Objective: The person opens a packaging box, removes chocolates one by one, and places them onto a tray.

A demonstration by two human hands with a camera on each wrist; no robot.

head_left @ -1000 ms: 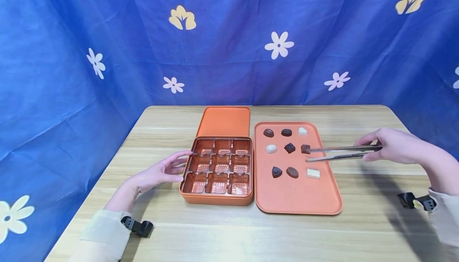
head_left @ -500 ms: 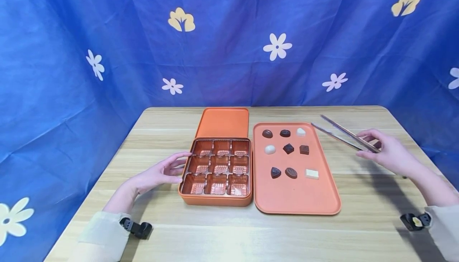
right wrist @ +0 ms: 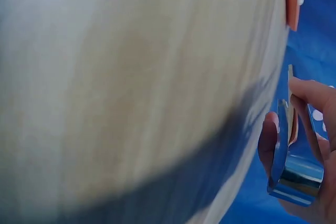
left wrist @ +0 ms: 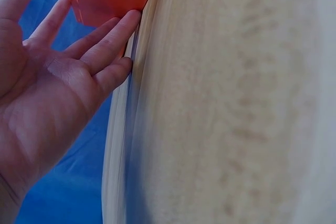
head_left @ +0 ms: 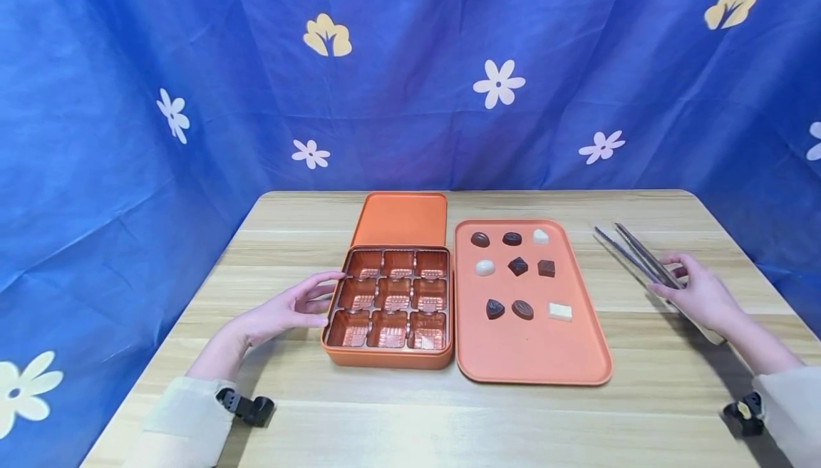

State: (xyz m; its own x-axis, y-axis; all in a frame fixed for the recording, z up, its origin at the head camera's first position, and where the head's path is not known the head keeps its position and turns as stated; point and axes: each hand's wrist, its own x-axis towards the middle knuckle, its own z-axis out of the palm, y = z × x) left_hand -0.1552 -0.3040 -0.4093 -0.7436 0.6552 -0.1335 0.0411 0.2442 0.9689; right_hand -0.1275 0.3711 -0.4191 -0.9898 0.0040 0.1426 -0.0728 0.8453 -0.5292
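Long metal tongs [head_left: 644, 258] lie between the thumb and fingers of my right hand [head_left: 699, 303], right of the tray, with tips pointing up and left. In the right wrist view the shiny bent end of the tongs [right wrist: 297, 180] shows between the fingers. My left hand [head_left: 285, 313] rests against the left side of an orange box [head_left: 388, 359], fingers extended along its edge. Inside the box is a brown insert of square compartments in three rows. To its right, a pink-orange tray [head_left: 532, 362] holds several chocolates, including a dark diamond-shaped one [head_left: 517, 266] and a white rectangular one [head_left: 560, 311].
An orange lid [head_left: 405, 217] lies just behind the box. The tray sits close beside the box's right wall. Wood-grain tabletop [head_left: 359, 418] extends in front of both. A blue flowered cloth [head_left: 410, 119] hangs behind the table.
My right hand has drawn the tongs away from over the tray to its right, and they have turned to point toward the back. The left hand, box and chocolates stay in place.
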